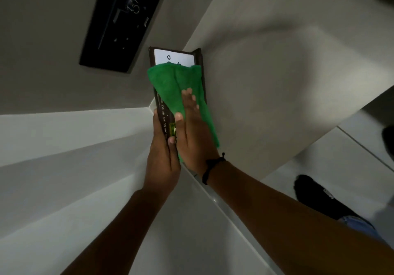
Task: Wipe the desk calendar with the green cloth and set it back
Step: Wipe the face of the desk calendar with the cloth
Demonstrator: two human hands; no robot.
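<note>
The desk calendar (pixel 173 57) is a dark brown frame with a white card at its far end and month names printed along its left side. My left hand (pixel 163 157) grips its near end, thumb on the front by a yellow marker. The green cloth (pixel 170 84) lies over the calendar's middle and hangs down its right side. My right hand (pixel 190 134) lies flat on the cloth, fingers spread, pressing it against the calendar's face. Most of that face is hidden by cloth and hand. The calendar is held up in the air near the desk's corner.
A pale grey desk top (pixel 277 82) spreads to the right of the calendar. A black wall panel (pixel 119 23) with sockets hangs on the wall at upper left. White wall surfaces (pixel 53 146) fill the left. My dark shoe (pixel 311 191) stands on the light floor at lower right.
</note>
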